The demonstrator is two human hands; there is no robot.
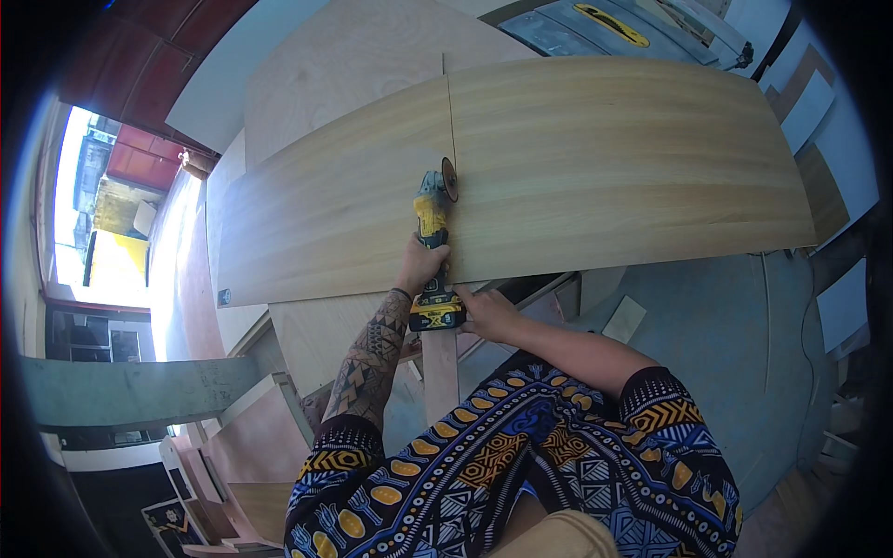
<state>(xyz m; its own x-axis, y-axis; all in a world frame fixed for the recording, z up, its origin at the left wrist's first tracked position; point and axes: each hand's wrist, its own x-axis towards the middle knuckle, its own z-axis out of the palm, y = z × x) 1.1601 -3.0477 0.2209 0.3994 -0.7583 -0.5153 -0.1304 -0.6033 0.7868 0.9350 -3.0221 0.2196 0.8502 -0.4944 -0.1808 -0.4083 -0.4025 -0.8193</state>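
Observation:
A yellow and black cordless angle grinder [432, 221] is over a long wood-grain panel [614, 158], its thin disc [450, 179] standing on edge along a dark straight line that crosses the panel. My left hand [420, 264] is wrapped around the grinder's body. At the near end, my right hand [490, 314] is closed against the side of the grinder's battery [437, 313], close to the panel's near edge. Its fingertips are partly hidden behind the battery. Beyond the disc the dark line runs on to the panel's far edge.
Under the panel lie paler plywood sheets [344, 65]. A table saw [595, 33] with a yellow insert is at the far right. Board offcuts [819, 191] lean along the right side. A small wood piece [624, 319] lies below the panel's near edge. Cut boards [256, 446] stand at the lower left.

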